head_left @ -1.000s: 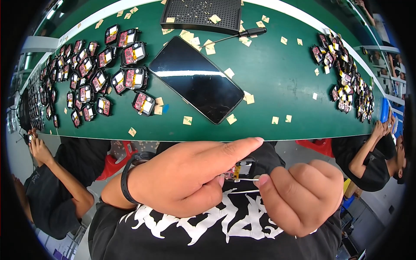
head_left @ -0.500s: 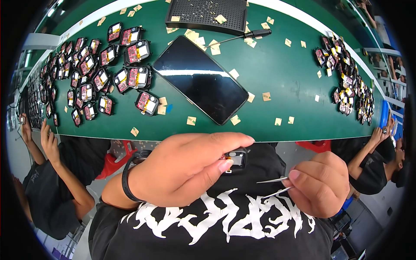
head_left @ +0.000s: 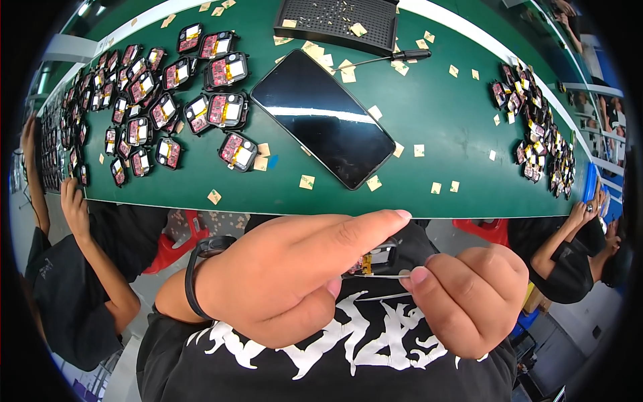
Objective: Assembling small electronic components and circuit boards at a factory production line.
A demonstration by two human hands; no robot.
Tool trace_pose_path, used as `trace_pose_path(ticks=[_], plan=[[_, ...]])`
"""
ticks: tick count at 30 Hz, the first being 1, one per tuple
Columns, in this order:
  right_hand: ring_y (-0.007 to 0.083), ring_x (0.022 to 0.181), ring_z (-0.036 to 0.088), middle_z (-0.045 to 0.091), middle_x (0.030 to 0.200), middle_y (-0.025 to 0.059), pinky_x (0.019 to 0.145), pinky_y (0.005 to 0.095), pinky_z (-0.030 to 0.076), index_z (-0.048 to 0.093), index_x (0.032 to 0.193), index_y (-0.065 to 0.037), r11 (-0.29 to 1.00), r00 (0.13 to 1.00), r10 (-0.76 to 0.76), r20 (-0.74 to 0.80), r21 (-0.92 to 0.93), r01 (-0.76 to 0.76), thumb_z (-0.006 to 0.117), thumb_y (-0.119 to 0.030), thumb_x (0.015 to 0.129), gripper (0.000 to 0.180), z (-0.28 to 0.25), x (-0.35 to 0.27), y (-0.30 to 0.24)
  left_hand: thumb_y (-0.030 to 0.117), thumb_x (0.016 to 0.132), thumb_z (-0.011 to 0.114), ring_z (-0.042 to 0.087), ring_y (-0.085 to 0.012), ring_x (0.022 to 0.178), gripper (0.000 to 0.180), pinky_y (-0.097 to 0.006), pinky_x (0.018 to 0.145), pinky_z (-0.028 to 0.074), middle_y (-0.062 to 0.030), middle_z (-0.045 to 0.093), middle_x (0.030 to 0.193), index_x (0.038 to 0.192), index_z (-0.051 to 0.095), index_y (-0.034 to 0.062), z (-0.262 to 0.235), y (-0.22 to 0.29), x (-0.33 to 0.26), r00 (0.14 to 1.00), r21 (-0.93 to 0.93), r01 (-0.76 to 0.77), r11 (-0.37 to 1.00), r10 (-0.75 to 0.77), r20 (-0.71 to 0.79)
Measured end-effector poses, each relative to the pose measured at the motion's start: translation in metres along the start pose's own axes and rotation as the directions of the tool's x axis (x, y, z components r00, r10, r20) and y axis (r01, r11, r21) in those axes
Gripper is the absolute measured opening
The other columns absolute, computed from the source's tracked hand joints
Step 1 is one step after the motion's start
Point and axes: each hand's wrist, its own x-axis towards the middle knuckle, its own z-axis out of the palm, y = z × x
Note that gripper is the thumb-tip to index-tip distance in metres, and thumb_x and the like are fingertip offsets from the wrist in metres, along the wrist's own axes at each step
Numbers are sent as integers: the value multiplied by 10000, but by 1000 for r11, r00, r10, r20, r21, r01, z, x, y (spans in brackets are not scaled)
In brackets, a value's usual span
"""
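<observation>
My left hand [head_left: 288,275] is closed around a small black device casing [head_left: 383,257] with a circuit board and yellow tape inside, held in front of my shirt. Most of the casing is hidden behind the fingers. In my right hand [head_left: 469,295] is a pair of thin metal tweezers [head_left: 385,276], pinched between thumb and fingers. The tips point left, with one prong at the casing's lower edge and the other a little below. Whether the prongs grip anything I cannot tell.
On the green table [head_left: 335,197] lie a large smartphone [head_left: 325,117], a screwdriver [head_left: 408,54] and scattered paper squares [head_left: 307,181]. A black perforated tray [head_left: 335,23] stands behind. Open casings [head_left: 226,109] crowd the left; more casings [head_left: 536,127] sit right. Other people's hands [head_left: 75,208] are at both sides.
My right hand has moved left, bringing the tweezers from beside the casing up to it. The left hand still holds the casing, now a little lower and further right in view.
</observation>
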Motion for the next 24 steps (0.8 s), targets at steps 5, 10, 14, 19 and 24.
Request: trace_pose_path(ticks=[5, 10, 14, 19, 24], plan=[[130, 585, 494, 619, 715, 35, 443, 250, 259, 680, 828, -18, 1000, 999, -26, 32, 16, 25, 746, -48, 671, 173, 4, 7, -5, 51, 911, 454, 701, -388, 1035, 548, -385, 922, 543, -308, 632, 1293, 1412, 467, -171, -2, -4, -10, 1000, 46, -26, 999, 26, -2], [130, 589, 493, 621, 719, 34, 443, 249, 262, 682, 826, -26, 999, 997, -52, 62, 1, 52, 750, -49, 670, 171, 5, 14, -10, 48, 918, 470, 684, -432, 1103, 530, -416, 982, 531, -318, 617, 1324, 1398, 472, -177, -7, -1, -19, 1000, 47, -20, 999, 20, -14], [131, 599, 496, 622, 720, 32, 446, 250, 260, 684, 818, -34, 999, 996, -51, 70, 14, 50, 749, -46, 668, 164, 8, 22, -18, 16, 914, 461, 676, -436, 1130, 515, -419, 996, 528, -320, 612, 1335, 1392, 481, -173, -9, 1, -30, 1000, 78, -20, 997, 21, -16], [131, 604, 496, 623, 722, 29, 448, 250, 261, 684, 818, -34, 994, 989, -113, 93, 20, 111, 748, -44, 670, 162, 13, 30, -24, -9, 934, 441, 671, -438, 1136, 483, -420, 993, 531, -316, 599, 1362, 1388, 492, -167, -11, 1, -41, 999, 30, 7, 1000, -6, -39], [116, 607, 496, 606, 715, 16, 448, 244, 263, 678, 816, -37, 985, 979, -172, 112, 52, 167, 747, -46, 692, 142, 22, 37, -26, -26, 931, 442, 685, -416, 1085, 487, -412, 945, 545, -301, 609, 1355, 1397, 496, -156, -12, -8, -57, 997, -19, -1, 1000, -1, -75]])
